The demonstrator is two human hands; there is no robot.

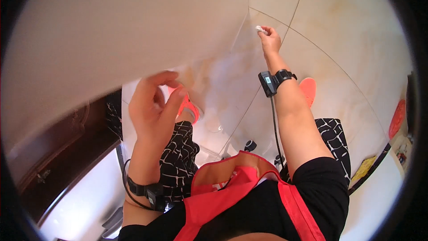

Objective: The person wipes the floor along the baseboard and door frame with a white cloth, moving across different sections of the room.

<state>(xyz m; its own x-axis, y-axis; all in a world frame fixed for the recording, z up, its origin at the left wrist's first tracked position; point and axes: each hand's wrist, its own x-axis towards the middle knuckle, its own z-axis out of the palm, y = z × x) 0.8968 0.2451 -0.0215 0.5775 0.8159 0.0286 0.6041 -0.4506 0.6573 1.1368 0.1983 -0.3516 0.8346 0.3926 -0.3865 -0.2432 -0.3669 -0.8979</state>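
Observation:
My right hand (271, 40) reaches forward above the floor, its fingers pinching a small crumpled white piece (261, 30), which may be tissue or cloth. Nothing shows in my left hand (150, 105), which is blurred and raised, thumb and fingers loosely curled with a gap between them. It is nearest to the lower edge of a large pale flat surface (127, 23) that fills the upper left. Whether the hand touches that surface I cannot tell.
Pale floor tiles (334, 70) with dark joints spread ahead. My coral shoes (189, 107) stand on them. Dark wooden furniture (70, 140) is at the left. Black casters (250, 145) sit close below me. At the right lie a red object (397, 119) and a yellow one (363, 168).

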